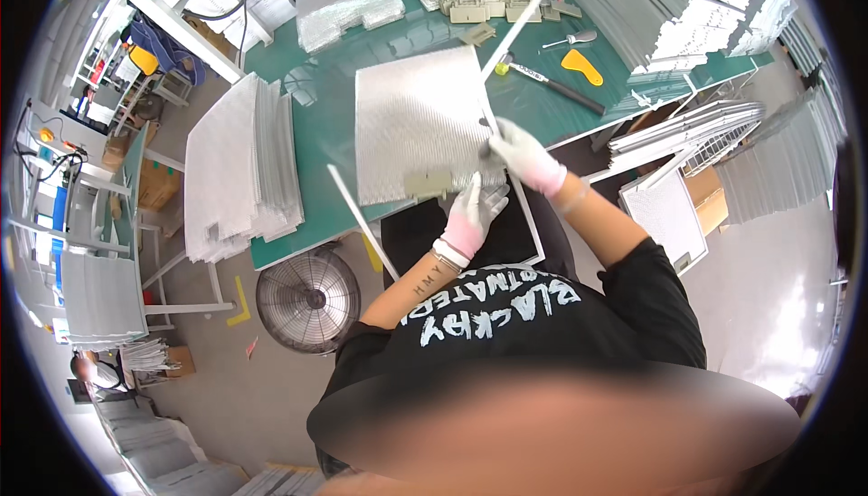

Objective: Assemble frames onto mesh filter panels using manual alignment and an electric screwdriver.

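A silvery ribbed panel (420, 116) lies at the near edge of the green table, with a small beige tab (428, 184) on its near side. My right hand (527, 160), in a white glove, closes on a white frame strip (491, 116) at the panel's right edge. My left hand (472, 218), gloved too, is at the panel's near edge with its fingers apart; one finger reaches onto the panel. Another white strip (359, 216) slants down to the left of my hands. More white framing (535, 234) shows over my lap. A further strip (515, 33) angles away beyond the panel.
On the green table (325, 125) are a hammer (553, 83), a yellow scraper-like tool (581, 67), a screwdriver (571, 39) and beige tabs (479, 0). Panel stacks stand left (240, 170) and far right (646, 8). A floor fan (309, 299) stands below left.
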A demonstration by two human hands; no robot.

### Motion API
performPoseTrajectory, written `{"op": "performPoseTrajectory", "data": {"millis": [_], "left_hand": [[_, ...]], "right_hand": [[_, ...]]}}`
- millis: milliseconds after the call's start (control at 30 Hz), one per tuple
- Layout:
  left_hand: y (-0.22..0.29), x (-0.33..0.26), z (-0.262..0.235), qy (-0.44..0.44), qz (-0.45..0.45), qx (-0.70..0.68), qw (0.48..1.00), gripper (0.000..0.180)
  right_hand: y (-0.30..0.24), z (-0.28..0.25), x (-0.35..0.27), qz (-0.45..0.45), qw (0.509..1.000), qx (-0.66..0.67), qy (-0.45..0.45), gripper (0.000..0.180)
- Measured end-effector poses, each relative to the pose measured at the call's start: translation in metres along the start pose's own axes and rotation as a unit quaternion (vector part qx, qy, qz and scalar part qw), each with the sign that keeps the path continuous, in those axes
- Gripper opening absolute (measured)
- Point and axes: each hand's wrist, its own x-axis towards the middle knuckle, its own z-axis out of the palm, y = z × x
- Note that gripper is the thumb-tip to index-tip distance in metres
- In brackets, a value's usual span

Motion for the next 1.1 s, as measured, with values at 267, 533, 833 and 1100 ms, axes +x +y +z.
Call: {"op": "performPoseTrajectory", "data": {"millis": [267,533,833,1100], "left_hand": [[0.057,0.039,0.019,-0.020,0.081,-0.097,0.992,0.032],[0.088,0.103,0.003,0.037,0.137,-0.166,0.976,0.020],[0.087,0.101,0.008,0.023,0.122,-0.186,0.975,0.020],[0.087,0.095,0.010,-0.024,0.145,-0.175,0.974,0.020]], "right_hand": [[-0.001,0.017,-0.038,-0.039,0.991,0.118,0.041,0.056],[-0.002,0.029,-0.005,0.073,0.954,0.291,0.001,0.052],[0.011,0.027,-0.016,0.065,0.918,0.390,-0.029,0.050],[0.003,0.031,-0.023,0.059,0.926,0.371,-0.038,0.048]]}}
